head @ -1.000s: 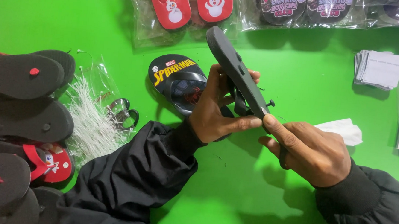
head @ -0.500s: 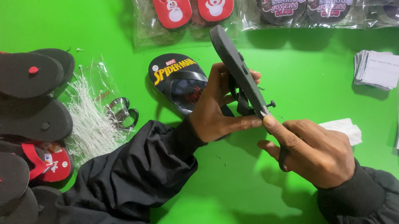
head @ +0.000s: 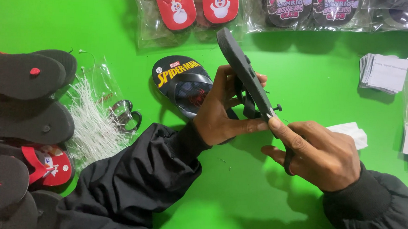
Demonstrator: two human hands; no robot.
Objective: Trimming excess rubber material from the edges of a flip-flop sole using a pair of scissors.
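Left hand (head: 223,115) grips the dark grey foam flip-flop (head: 244,77) tilted above the green table (head: 78,17); right hand (head: 322,154) pinches its lower edge. Black-soled sandals (head: 22,75) are stacked left, bagged red pairs (head: 191,7) up top.

Bagged red sandals (head: 194,8) top; white tag fasteners (head: 92,122) (loose pile) left.

Lighting: bright, even overhead; soft shadows on green table (head: 78,17); glare on plastic bags (head: 261,26); sharp focus.
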